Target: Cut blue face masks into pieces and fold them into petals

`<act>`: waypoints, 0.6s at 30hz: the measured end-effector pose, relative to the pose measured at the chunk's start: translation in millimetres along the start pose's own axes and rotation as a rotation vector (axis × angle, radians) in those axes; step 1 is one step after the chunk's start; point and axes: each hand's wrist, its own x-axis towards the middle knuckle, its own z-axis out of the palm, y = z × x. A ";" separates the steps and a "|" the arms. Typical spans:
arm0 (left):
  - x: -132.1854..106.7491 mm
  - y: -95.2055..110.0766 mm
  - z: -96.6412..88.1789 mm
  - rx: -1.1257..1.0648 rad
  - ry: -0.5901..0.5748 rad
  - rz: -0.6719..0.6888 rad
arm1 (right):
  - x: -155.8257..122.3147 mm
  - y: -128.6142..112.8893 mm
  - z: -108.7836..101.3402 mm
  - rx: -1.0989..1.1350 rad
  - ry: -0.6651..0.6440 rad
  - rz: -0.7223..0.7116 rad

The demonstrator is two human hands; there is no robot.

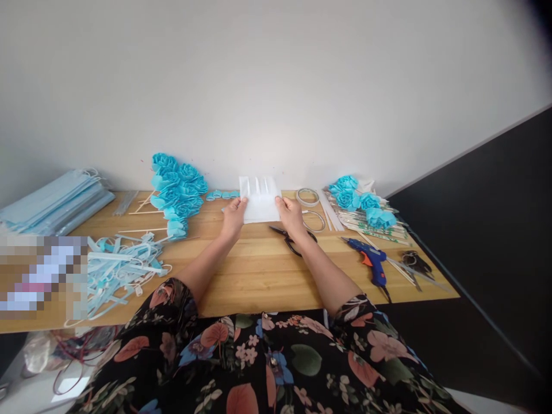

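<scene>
A white pleated sheet (262, 206), like the inner side of a face mask with its edges cut off, is stretched upright between my hands above the table. My left hand (233, 219) pinches its left edge, thumb in front. The right edge is pinched by my right hand (291, 217) in the same way. Black-handled scissors (278, 231) lie under my right wrist, which covers part of them. Behind my left hand, small blue rolled pieces (222, 195) sit in a row. Rolls of tape (307, 198) lie just beyond my right hand.
Blue fabric roses (179, 190) on sticks lie left, more roses (362, 202) right. A stack of blue face masks (56, 201) and a heap of cut strips (125, 267) fill the table's left. A blue glue gun (371, 259) and dark pliers-like tool (416, 263) lie right.
</scene>
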 end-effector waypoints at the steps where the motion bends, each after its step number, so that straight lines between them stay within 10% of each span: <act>1: -0.4 -0.8 -0.2 0.000 0.003 -0.006 | 0.0 0.6 -0.5 0.023 -0.025 0.008; 18: -16.7 -7.5 3.8 0.102 -0.199 0.127 | 3.0 -1.4 -9.6 0.186 0.001 -0.014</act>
